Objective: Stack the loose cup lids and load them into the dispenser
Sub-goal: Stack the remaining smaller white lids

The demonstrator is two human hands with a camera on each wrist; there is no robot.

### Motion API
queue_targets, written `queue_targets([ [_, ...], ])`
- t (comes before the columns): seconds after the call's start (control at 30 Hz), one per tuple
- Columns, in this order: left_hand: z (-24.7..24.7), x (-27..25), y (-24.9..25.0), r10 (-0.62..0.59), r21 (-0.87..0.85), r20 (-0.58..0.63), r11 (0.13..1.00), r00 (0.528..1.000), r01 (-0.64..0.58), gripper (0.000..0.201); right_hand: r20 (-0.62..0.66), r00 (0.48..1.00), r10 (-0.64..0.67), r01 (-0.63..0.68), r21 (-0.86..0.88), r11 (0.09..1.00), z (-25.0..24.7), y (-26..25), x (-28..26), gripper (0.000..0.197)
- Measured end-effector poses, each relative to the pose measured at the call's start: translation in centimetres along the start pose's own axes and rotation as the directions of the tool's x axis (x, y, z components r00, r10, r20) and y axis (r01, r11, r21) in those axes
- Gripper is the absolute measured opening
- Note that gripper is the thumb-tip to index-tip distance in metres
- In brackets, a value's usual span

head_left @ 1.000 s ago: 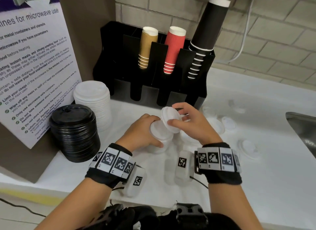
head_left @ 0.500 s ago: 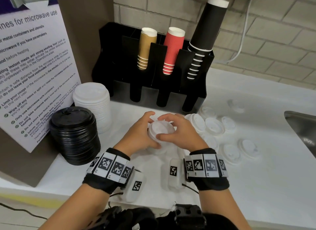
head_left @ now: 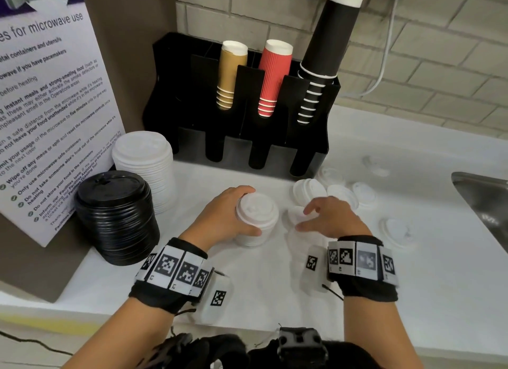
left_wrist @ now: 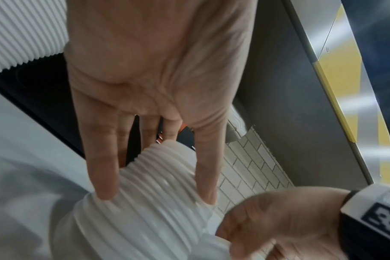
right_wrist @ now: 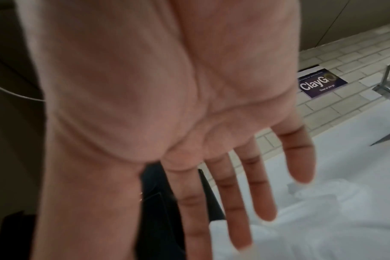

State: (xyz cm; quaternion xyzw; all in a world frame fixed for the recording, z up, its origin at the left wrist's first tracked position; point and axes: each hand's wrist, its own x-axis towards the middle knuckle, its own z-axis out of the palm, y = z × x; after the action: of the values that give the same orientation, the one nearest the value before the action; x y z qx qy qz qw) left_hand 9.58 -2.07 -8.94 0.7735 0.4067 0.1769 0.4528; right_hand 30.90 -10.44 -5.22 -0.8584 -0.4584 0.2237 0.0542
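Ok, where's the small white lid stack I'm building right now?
In the head view the small white lid stack stands on the counter at centre, gripped by the left hand, in front of the black dispenser.

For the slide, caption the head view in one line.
Left hand grips a short stack of white lids on the counter while the open right hand reaches toward loose lids.

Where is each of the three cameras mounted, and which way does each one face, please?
Head: worn on the head, facing forward and down at the counter; both hands and forearms show.
Left wrist: along the left hand to the small lid stack it grips; the right hand also shows.
Right wrist: along the open right hand toward loose lids.
Shared: head and left wrist both show the small lid stack.
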Motion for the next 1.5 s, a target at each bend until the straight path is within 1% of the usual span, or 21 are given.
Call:
queue_targets([
  [0.07, 0.0, -0.1, 0.2, -0.004, 0.004, -0.001, 1.000, 1.000, 0.004, 0.077, 0.017, 0.999, 0.049, -0.047, -0.078, 0.996, 0.8, 0.0, -0.2, 0.028],
  [0.2, 0.0, -0.1, 0.3, -0.012, 0.012, -0.004, 1.000, 1.000, 0.012, 0.078, -0.073, 0.997, -0.020, 0.008, -0.156, 0.988, 1.1, -0.6, -0.6, 0.014],
  [0.27, 0.0, -0.1, 0.3, -0.016, 0.015, -0.007, 1.000, 1.000, 0.016, 0.077, -0.135, 0.988, -0.074, 0.058, -0.115, 0.992, 0.5, -0.4, -0.7, 0.025],
  [0.33, 0.1, -0.2, 0.3, -0.029, 0.011, -0.013, 1.000, 1.000, 0.029, 0.076, -0.242, 0.958, -0.155, 0.173, 0.055, 0.983, -0.6, -0.3, -0.9, 0.030],
  [0.4, 0.1, -0.3, 0.2, -0.033, 0.010, -0.019, 0.999, 0.999, 0.034, 0.072, -0.378, 0.901, -0.213, 0.329, 0.276, 0.903, -1.4, -0.5, -1.3, 0.019],
  [0.43, 0.2, -0.3, 0.2, -0.033, 0.010, -0.022, 0.999, 0.999, 0.033, 0.071, -0.424, 0.879, -0.218, 0.394, 0.387, 0.834, -1.7, -0.8, -1.5, 0.015],
  [0.5, 0.2, -0.3, 0.2, -0.032, 0.004, -0.028, 0.999, 0.999, 0.032, 0.070, -0.437, 0.869, -0.233, 0.475, 0.605, 0.639, -1.8, -1.5, -1.8, 0.022],
  [0.53, 0.2, -0.3, 0.2, -0.033, 0.000, -0.032, 0.999, 0.999, 0.033, 0.071, -0.411, 0.877, -0.248, 0.477, 0.690, 0.544, -1.7, -1.8, -1.9, 0.026],
  [0.57, 0.3, -0.3, 0.2, -0.033, -0.003, -0.034, 0.999, 0.999, 0.033, 0.072, -0.372, 0.890, -0.262, 0.455, 0.753, 0.475, -1.4, -2.2, -2.0, 0.029],
  [0.6, 0.3, -0.4, 0.2, -0.033, -0.006, -0.037, 0.999, 0.999, 0.033, 0.073, -0.326, 0.906, -0.271, 0.417, 0.800, 0.431, -1.1, -2.5, -2.0, 0.030],
  [0.67, 0.3, -0.5, 0.2, -0.029, -0.015, -0.043, 1.000, 0.999, 0.028, 0.076, -0.220, 0.934, -0.283, 0.322, 0.861, 0.395, -0.2, -3.0, -1.9, 0.028],
  [0.73, 0.3, -0.5, 0.2, -0.021, -0.013, -0.050, 1.000, 0.999, 0.021, 0.076, -0.142, 0.951, -0.276, 0.254, 0.868, 0.426, 0.7, -3.3, -1.8, 0.028],
  [0.77, 0.3, -0.5, 0.2, -0.017, -0.011, -0.051, 1.000, 0.999, 0.016, 0.075, -0.132, 0.956, -0.260, 0.247, 0.843, 0.477, 1.0, -3.3, -1.7, 0.030],
  [0.87, 0.4, -0.5, 0.1, -0.015, -0.014, -0.058, 1.000, 0.998, 0.015, 0.074, -0.180, 0.951, -0.251, 0.305, 0.674, 0.673, 1.7, -3.5, -1.5, 0.039],
  [0.93, 0.5, -0.5, 0.1, -0.018, -0.018, -0.062, 1.000, 0.998, 0.017, 0.075, -0.199, 0.940, -0.278, 0.341, 0.586, 0.735, 2.2, -3.6, -1.4, 0.047],
  [0.97, 0.5, -0.5, 0.1, -0.019, -0.019, -0.065, 1.000, 0.998, 0.018, 0.076, -0.206, 0.936, -0.286, 0.352, 0.562, 0.748, 2.3, -3.7, -1.5, 0.047],
  [1.07, 0.6, -0.6, -0.1, -0.022, -0.040, -0.081, 0.999, 0.997, 0.019, 0.077, -0.193, 0.918, -0.345, 0.393, 0.549, 0.738, 2.4, -3.8, -1.8, 0.042],
  [1.13, 0.7, -0.6, -0.1, -0.019, -0.048, -0.091, 0.999, 0.996, 0.015, 0.080, -0.158, 0.903, -0.399, 0.422, 0.500, 0.756, 2.4, -3.7, -2.1, 0.051],
  [1.2, 0.8, -0.7, -0.1, -0.013, -0.041, -0.097, 0.999, 0.995, 0.009, 0.083, -0.162, 0.890, -0.427, 0.453, 0.437, 0.777, 2.4, -3.7, -2.2, 0.059],
  [1.33, 0.7, -0.6, -0.3, -0.022, -0.041, -0.097, 0.999, 0.995, 0.018, 0.084, -0.221, 0.864, -0.452, 0.503, 0.404, 0.764, 2.7, -4.1, -2.4, 0.054],
  [1.5, 0.7, -0.6, -0.2, -0.032, -0.042, -0.088, 0.999, 0.996, 0.028, 0.090, -0.206, 0.859, -0.469, 0.512, 0.386, 0.768, 2.6, -4.4, -2.5, 0.053],
])
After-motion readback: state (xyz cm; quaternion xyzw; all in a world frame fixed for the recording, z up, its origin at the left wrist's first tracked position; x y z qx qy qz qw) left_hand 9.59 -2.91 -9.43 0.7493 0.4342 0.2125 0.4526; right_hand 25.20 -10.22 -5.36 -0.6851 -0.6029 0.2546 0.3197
